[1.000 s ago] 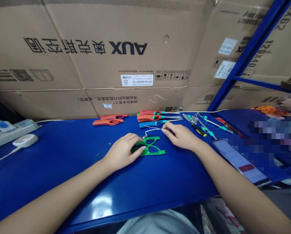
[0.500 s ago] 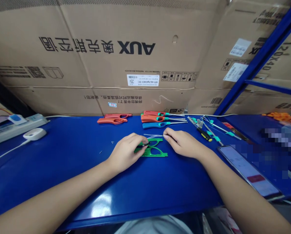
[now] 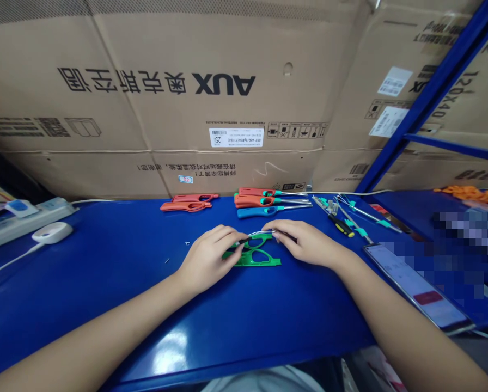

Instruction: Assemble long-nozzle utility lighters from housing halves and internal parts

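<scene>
Half a second ago I saw a loose end above my left hand; now the white wires run between its grip, pinching a small black part, and my right hand, pinching them over the green lighter-handle shells on the desk. I judge the work is now a two-handed hold.

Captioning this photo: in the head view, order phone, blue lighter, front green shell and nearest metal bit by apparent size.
1. Phone
2. Blue lighter, front green shell: unsure; the left hand partly hides the shell
3. Nearest metal bit
</scene>
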The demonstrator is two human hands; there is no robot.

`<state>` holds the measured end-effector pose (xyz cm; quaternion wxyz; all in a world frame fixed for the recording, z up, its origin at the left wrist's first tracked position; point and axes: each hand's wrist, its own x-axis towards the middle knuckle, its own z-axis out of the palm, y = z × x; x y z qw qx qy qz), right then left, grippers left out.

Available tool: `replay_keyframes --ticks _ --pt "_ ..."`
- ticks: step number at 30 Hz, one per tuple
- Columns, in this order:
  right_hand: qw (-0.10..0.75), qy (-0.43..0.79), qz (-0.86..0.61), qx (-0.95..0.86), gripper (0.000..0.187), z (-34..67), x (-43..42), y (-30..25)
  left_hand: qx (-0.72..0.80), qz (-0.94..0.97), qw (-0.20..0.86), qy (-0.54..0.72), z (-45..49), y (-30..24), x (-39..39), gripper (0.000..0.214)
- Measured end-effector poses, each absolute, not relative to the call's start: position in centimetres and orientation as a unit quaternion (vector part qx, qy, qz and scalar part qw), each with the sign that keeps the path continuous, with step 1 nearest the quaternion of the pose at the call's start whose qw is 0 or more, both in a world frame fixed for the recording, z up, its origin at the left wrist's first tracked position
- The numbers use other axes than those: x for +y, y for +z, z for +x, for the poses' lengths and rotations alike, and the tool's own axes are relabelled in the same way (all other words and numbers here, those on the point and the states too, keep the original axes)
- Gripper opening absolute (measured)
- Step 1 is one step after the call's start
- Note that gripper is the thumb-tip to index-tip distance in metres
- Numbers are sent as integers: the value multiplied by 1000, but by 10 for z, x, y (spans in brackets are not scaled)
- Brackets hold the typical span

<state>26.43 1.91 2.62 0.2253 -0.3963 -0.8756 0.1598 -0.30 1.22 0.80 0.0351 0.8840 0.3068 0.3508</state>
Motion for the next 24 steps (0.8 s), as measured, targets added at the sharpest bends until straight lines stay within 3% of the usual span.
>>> replay_keyframes --ticks 13,18,24 --pt "182 198 -416 -868 12 264 18 27 305 881 55 357 -5 3 16 17" --pt "191 230 -393 -870 22 263 15 30 290 895 66 334 -5 2 17 20" --pt "216 238 -349 -880 10 261 14 35 272 910 71 305 -6 0 19 22"
